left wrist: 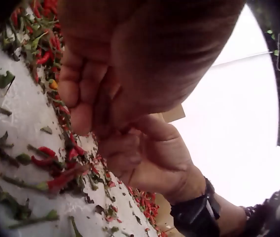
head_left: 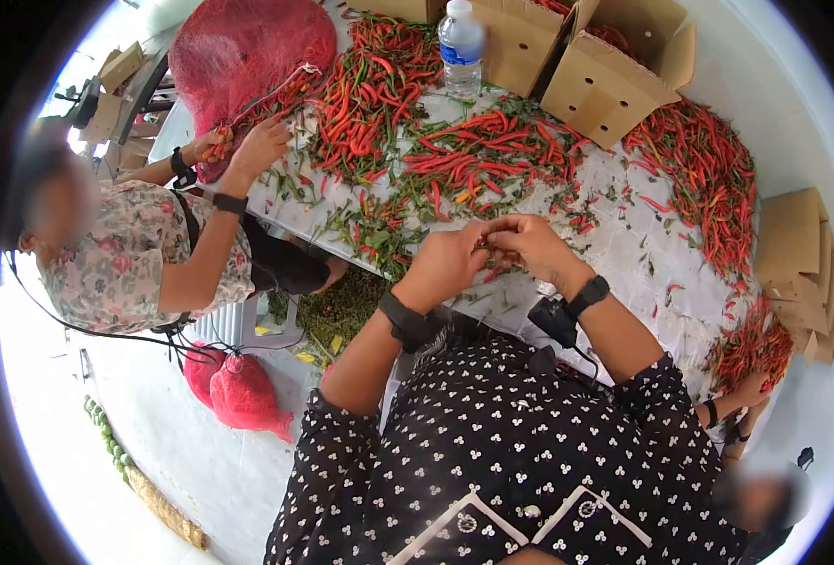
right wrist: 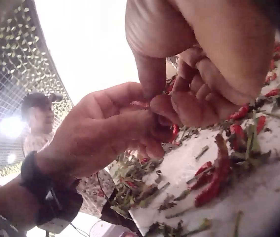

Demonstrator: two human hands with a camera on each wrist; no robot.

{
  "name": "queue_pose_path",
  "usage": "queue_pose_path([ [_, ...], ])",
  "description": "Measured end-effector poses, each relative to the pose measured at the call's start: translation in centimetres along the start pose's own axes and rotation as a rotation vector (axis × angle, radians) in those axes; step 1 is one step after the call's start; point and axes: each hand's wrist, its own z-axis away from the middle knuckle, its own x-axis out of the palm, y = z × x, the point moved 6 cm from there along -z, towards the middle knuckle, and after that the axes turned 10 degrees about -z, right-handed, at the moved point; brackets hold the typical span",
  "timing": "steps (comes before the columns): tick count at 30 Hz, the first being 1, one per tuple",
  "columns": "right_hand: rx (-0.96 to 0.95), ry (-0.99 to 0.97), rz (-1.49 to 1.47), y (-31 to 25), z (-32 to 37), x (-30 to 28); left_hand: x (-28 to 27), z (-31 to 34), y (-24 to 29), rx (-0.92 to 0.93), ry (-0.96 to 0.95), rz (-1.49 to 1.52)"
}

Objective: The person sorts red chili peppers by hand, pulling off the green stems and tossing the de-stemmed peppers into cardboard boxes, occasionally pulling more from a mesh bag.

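My left hand (head_left: 440, 267) and right hand (head_left: 541, 249) meet fingertip to fingertip over the near edge of the white table (head_left: 615, 311). Between them, red bits of a chili (right wrist: 174, 132) show in the right wrist view, largely hidden by curled fingers. There the left hand (right wrist: 98, 131) pinches from one side, while the right hand (right wrist: 199, 64) has thumb and fingers bent around the same spot. The left wrist view has the left hand (left wrist: 145, 54) in front of the right hand (left wrist: 155, 158). Loose red chilies (left wrist: 56, 180) and green stems lie below.
Piles of red chilies (head_left: 370, 104) cover the table's far side, with more on the right (head_left: 699, 179). A water bottle (head_left: 461, 52), cardboard boxes (head_left: 605, 89) and a red mesh sack (head_left: 247, 66) stand behind. One person (head_left: 134, 250) works at left, another (head_left: 761, 490) at lower right.
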Motion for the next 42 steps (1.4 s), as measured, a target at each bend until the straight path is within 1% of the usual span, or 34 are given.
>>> queue_pose_path([
  [1,0.022,0.013,-0.061,0.0,-0.1,0.2,-0.2,0.0,0.2,0.022,0.015,-0.101],
  [2,0.025,0.013,-0.064,0.0,-0.3,0.2,-0.1,0.1,0.0,0.021,0.013,-0.101],
  [4,0.042,0.027,-0.242,0.2,-0.7,0.1,-0.7,0.4,-0.2,0.026,0.153,-0.19],
  [7,0.006,0.062,-0.289,-0.2,-0.7,0.9,-1.4,0.6,0.6,0.027,0.181,-0.27],
  [8,0.005,0.056,-0.285,-0.2,-0.9,1.2,-1.4,0.6,0.6,0.025,0.187,-0.274],
  [10,-0.055,0.092,-0.343,-0.1,-1.3,1.2,-1.5,0.6,0.3,-0.108,0.223,-0.249],
  [11,-0.057,0.085,-0.34,0.1,-1.4,1.6,-1.3,0.6,0.3,-0.11,0.23,-0.254],
  [13,-0.122,0.165,-0.409,0.2,-1.5,1.5,-1.6,0.9,-0.3,-0.152,0.393,-0.078],
  [14,-0.122,0.161,-0.408,0.1,-1.5,1.5,-1.7,1.0,-0.4,-0.153,0.396,-0.08],
  [16,-0.053,0.013,-0.396,0.1,-1.3,1.8,-1.4,1.1,-0.6,-0.135,0.319,-0.089],
  [17,-0.053,0.01,-0.394,-0.2,-0.9,1.7,-1.6,1.2,-0.8,-0.136,0.323,-0.091],
  [19,0.092,-0.078,-0.152,0.2,0.1,2.2,-1.3,1.1,-0.6,-0.02,0.23,-0.034],
  [20,0.094,-0.08,-0.149,0.3,0.4,2.0,-1.2,1.2,-0.7,-0.023,0.232,-0.034],
  [22,0.009,-0.062,0.305,0.0,0.7,1.5,0.0,1.6,-1.1,-0.096,0.117,-0.037],
  [23,0.009,-0.063,0.306,0.0,0.8,1.7,0.0,1.7,-1.0,-0.097,0.119,-0.038],
  [25,0.018,-0.037,0.555,-0.1,1.1,1.9,-0.2,2.0,-0.6,-0.108,0.114,-0.264],
  [26,0.018,-0.037,0.554,-0.1,1.2,1.9,-0.2,2.0,-0.8,-0.108,0.113,-0.265],
  [28,-0.078,-0.164,0.87,-0.3,1.5,2.7,-0.1,2.4,-3.3,-0.322,-0.047,-0.489],
  [29,-0.079,-0.164,0.868,-0.2,1.5,2.5,-0.5,2.6,-3.8,-0.321,-0.048,-0.49],
  [31,0.074,-0.089,0.39,0.8,1.3,1.0,-2.9,2.9,-3.0,-0.119,0.293,-0.566],
  [32,0.075,-0.096,0.39,1.1,1.2,0.8,-2.7,3.4,-3.5,-0.125,0.294,-0.571],
  [34,0.102,0.016,0.081,1.6,1.1,-0.2,-1.5,4.6,-4.5,-0.186,0.166,-0.639],
  [35,0.101,0.013,0.082,1.5,1.3,-0.2,-1.6,5.2,-4.4,-0.188,0.168,-0.642],
  [37,0.108,0.022,-0.071,1.4,1.5,-0.3,-0.9,6.7,-3.9,-0.131,0.035,-0.557],
  [38,0.11,0.019,-0.071,1.5,1.5,-0.6,-1.0,7.7,-4.0,-0.134,0.035,-0.558],
  [40,0.075,-0.034,-0.099,1.4,1.4,-1.0,-0.3,9.7,-5.4,-0.249,-0.156,-0.518],
  [41,0.074,-0.034,-0.101,1.4,1.4,-1.0,-1.8,10.2,-5.1,-0.281,-0.032,-0.418],
  [42,0.091,-0.011,-0.097,1.5,1.4,-1.1,-1.9,10.3,-5.8,-0.28,-0.034,-0.42],
])
